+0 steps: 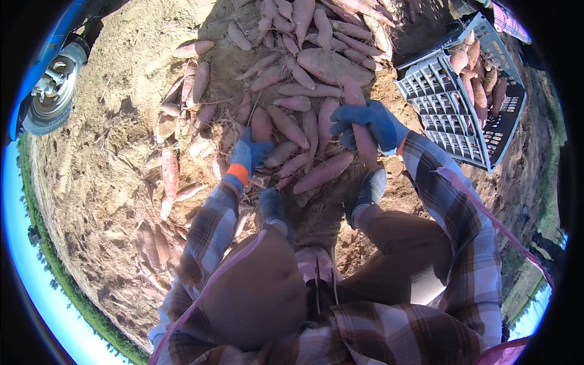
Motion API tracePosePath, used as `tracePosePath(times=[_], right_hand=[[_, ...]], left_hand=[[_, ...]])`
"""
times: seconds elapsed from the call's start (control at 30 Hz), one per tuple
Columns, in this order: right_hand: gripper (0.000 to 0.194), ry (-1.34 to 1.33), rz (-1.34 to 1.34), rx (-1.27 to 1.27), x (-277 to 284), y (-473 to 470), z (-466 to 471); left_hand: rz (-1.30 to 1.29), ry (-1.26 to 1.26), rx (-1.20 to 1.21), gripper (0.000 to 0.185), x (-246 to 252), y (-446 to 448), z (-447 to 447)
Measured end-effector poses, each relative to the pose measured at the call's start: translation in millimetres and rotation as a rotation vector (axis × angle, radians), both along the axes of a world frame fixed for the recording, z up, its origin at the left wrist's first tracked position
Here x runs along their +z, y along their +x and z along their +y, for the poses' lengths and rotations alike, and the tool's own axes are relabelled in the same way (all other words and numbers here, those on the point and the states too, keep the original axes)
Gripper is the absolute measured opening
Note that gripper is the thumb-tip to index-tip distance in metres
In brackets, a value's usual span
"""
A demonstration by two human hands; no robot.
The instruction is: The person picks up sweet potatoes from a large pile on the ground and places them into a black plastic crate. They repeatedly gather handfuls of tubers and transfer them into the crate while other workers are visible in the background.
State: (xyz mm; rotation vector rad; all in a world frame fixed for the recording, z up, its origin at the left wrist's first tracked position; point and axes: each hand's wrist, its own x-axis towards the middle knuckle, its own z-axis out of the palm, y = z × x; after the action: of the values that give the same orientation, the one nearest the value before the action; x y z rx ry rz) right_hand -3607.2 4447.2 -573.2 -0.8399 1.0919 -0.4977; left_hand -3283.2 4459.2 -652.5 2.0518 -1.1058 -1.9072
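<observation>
My right hand (372, 125), in a blue work glove, grips a long reddish sweet potato (357, 98) across its middle. The root points away from me, its near end just above my right shoe (372, 185). To the left, my gloved left hand (252, 151), with an orange cuff, has its thumb and fingers around the near end of a shorter sweet potato (261, 124). Between both hands lie several loose sweet potatoes, among them a plump one (323, 173) in front of my feet. Dry roots and soil cling to them.
A larger heap of sweet potatoes (335, 66) spreads ahead. At the right, a tilted plastic crate (449, 98) holds several more. Others lie on the soil (118, 182) at left, where a wheel (57, 86) stands. Part of another person's checked sleeve (511, 23) shows beyond the crate.
</observation>
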Motion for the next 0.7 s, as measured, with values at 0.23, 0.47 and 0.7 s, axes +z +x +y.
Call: tracePosePath(times=[0.23,0.47,0.7], right_hand=[[0.055,0.263,-0.618,-0.05,33,46,-9],[0.058,0.226,-0.837,-0.21,17,72,-22],[0.046,0.296,-0.787,-0.343,2,32,-18]], left_hand=[[1.278,0.405,0.642,0.062,83,-5,14],[1.709,0.504,0.428,0.072,94,-29,11],[1.345,-0.178,0.811,0.068,97,12,-9]])
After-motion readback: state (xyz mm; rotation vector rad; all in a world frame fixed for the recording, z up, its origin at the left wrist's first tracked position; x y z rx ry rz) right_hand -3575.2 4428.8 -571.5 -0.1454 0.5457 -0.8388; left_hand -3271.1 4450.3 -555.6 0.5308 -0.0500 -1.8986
